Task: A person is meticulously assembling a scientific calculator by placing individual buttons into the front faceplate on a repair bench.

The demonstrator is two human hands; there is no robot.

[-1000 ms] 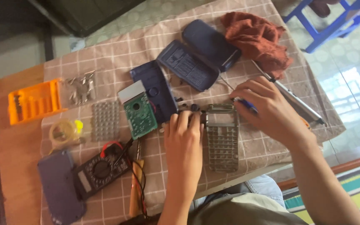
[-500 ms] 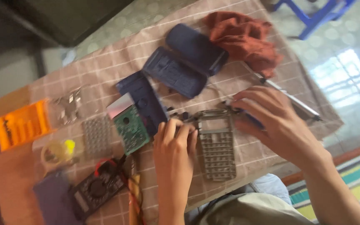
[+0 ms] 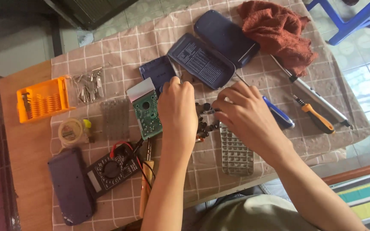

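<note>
My left hand (image 3: 177, 112) lies curled, palm down, beside the green circuit board (image 3: 147, 114) — grip hidden, I cannot tell. My right hand (image 3: 247, 117) pinches the grey keypad frame's (image 3: 235, 152) top edge — flat on the checked cloth (image 3: 279, 81).

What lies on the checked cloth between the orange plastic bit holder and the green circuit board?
In the head view, a clear bag of small metal parts and a clear gridded sheet lie between the bit holder and circuit board.

A grey keypad frame (image 3: 235, 152) lies flat on the checked cloth, its top end under both hands.
</note>
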